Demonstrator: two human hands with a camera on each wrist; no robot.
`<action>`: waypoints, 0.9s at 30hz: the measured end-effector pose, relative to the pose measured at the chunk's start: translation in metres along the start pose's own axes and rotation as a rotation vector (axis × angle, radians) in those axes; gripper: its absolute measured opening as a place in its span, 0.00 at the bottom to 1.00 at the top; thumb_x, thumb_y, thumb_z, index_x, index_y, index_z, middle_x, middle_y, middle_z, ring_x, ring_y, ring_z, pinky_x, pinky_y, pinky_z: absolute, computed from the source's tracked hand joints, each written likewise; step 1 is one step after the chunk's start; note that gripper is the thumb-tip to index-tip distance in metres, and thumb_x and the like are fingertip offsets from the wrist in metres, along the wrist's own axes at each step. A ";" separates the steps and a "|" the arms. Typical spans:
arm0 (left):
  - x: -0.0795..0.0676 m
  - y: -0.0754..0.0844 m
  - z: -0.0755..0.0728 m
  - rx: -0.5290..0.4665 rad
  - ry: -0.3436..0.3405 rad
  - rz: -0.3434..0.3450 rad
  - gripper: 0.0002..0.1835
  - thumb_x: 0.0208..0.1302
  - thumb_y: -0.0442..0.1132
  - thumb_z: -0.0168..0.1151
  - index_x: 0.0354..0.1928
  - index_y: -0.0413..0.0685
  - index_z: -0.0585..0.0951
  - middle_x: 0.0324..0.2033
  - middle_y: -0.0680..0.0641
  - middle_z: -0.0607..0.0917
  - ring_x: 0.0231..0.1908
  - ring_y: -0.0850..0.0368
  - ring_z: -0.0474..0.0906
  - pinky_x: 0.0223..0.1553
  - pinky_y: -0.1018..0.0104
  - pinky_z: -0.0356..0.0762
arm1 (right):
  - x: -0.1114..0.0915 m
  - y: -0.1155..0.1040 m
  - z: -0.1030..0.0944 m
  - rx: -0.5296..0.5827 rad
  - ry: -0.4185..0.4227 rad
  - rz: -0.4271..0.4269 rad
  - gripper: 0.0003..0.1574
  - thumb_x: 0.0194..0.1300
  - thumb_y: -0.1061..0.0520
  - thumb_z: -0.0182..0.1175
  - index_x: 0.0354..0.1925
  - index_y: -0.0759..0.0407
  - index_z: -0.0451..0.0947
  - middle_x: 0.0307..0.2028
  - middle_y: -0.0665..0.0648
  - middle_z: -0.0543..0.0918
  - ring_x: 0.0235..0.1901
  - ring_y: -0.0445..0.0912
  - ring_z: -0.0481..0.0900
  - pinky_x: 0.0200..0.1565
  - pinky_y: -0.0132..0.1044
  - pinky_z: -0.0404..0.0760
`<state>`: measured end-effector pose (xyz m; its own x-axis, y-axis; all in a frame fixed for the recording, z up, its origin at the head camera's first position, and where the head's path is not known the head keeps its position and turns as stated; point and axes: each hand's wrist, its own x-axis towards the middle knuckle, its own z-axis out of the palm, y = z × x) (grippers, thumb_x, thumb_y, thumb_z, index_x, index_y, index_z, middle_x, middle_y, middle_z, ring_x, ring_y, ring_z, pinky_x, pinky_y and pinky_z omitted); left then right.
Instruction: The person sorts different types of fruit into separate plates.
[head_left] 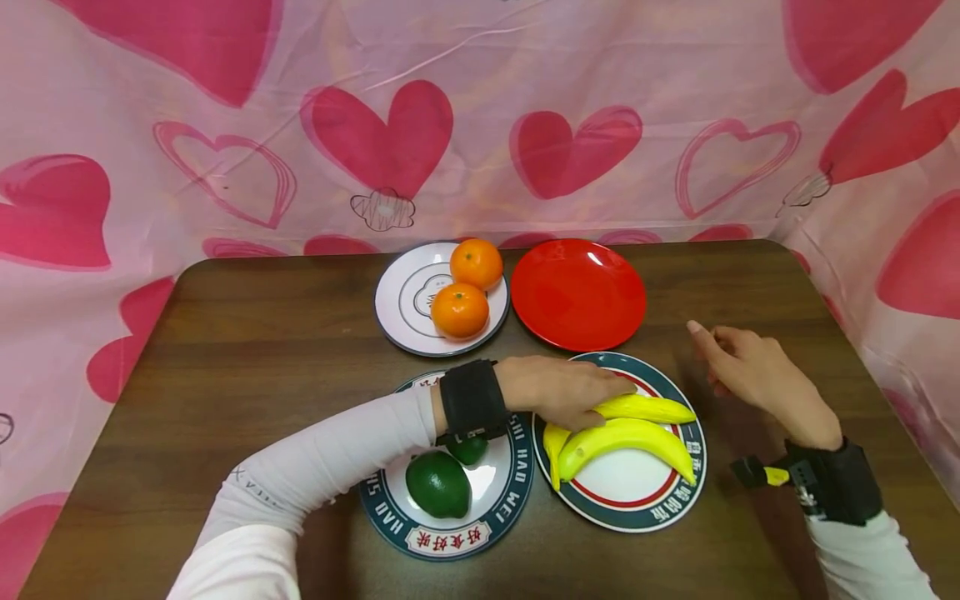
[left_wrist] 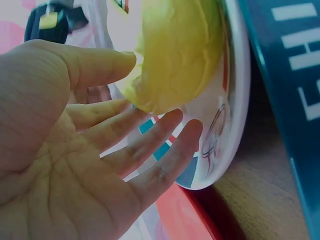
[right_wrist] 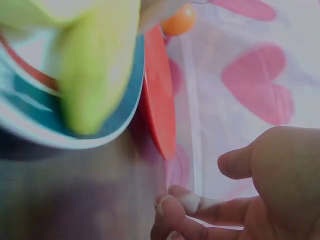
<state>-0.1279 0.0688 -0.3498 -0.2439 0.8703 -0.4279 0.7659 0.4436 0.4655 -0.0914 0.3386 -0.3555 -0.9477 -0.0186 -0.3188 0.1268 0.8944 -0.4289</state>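
Several yellow bananas (head_left: 626,437) lie on a white plate with a dark teal rim (head_left: 675,505) at centre right. My left hand (head_left: 558,390) reaches across over the back left of that plate, beside the bananas. In the left wrist view its fingers are spread and nearly straight, with the thumb (left_wrist: 102,62) at the side of a banana (left_wrist: 180,55). To the right of the plate, my right hand (head_left: 757,379) hovers over the table, holding nothing, its fingers loosely bent. In the right wrist view a banana (right_wrist: 95,80) and the plate's rim (right_wrist: 117,112) appear beyond it.
Two dark green fruits (head_left: 438,485) sit on another teal-rimmed plate (head_left: 447,542), partly under my left forearm. Behind, two oranges (head_left: 460,312) rest on a white plate (head_left: 397,312) next to a bare red plate (head_left: 577,296). A heart-patterned cloth (head_left: 480,167) hangs behind the wooden table (head_left: 262,350).
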 end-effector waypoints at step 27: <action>-0.122 -0.076 -0.021 0.152 0.583 -0.447 0.26 0.73 0.49 0.60 0.68 0.48 0.72 0.53 0.40 0.75 0.44 0.48 0.77 0.47 0.57 0.85 | 0.145 -0.023 0.001 -0.045 -0.044 -0.052 0.45 0.75 0.25 0.36 0.39 0.66 0.70 0.23 0.58 0.75 0.22 0.50 0.74 0.26 0.33 0.76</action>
<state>-0.1692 -0.0662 -0.3167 -0.7941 0.6057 -0.0514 0.5838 0.7834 0.2131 -0.2312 0.3155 -0.3923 -0.9387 -0.0844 -0.3343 0.0633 0.9109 -0.4078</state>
